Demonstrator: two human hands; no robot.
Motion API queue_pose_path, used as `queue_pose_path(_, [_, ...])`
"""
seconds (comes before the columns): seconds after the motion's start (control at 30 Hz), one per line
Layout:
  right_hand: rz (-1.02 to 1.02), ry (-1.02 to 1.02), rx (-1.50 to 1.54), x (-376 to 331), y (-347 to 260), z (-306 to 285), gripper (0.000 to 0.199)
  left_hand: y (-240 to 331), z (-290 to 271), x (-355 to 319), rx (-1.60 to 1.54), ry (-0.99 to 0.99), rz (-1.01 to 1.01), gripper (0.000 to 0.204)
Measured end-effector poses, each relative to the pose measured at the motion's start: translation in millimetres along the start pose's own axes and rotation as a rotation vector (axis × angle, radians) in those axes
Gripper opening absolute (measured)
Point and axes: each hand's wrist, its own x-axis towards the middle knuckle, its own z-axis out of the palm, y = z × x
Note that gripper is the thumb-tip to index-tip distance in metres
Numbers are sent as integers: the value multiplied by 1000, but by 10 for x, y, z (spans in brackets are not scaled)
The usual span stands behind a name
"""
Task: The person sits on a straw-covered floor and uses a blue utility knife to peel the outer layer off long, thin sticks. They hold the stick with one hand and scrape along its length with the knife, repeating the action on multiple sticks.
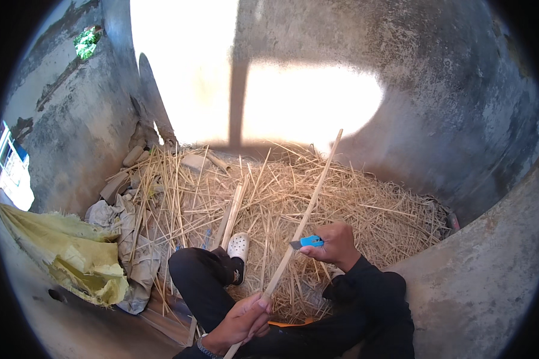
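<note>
My left hand (241, 321) grips the lower end of a long thin pale stick (310, 200) that slants up and to the right over a heap of straw. My right hand (335, 243) holds a small blue-handled knife (307, 242), its blade resting against the stick near its middle. My legs in black trousers (200, 281) are folded below, and a white perforated shoe (238, 246) points toward the straw.
A wide heap of straw and split stalks (353, 203) covers the floor ahead. Grey concrete walls (461, 107) curve around it. A yellow woven sack (78, 254) and grey cloth (129, 239) lie at left. Flat wooden slats (230, 215) rest in the straw.
</note>
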Motion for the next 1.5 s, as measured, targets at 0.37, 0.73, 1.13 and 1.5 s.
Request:
queue_pose_path(0.37, [196, 18, -90, 49, 451, -238, 69, -148, 33, -70, 10, -64, -26, 22])
queue_pose_path(0.73, [361, 275, -320, 226, 1671, -645, 71, -144, 272, -139, 14, 106, -196, 22])
queue_pose_path(1.13, [1232, 398, -590, -596, 3259, -1010, 77, -193, 330, -198, 434, 61, -220, 21])
queue_pose_path(1.5, [421, 148, -36, 261, 1021, -309, 68, 32, -94, -55, 409, 148, 74, 24])
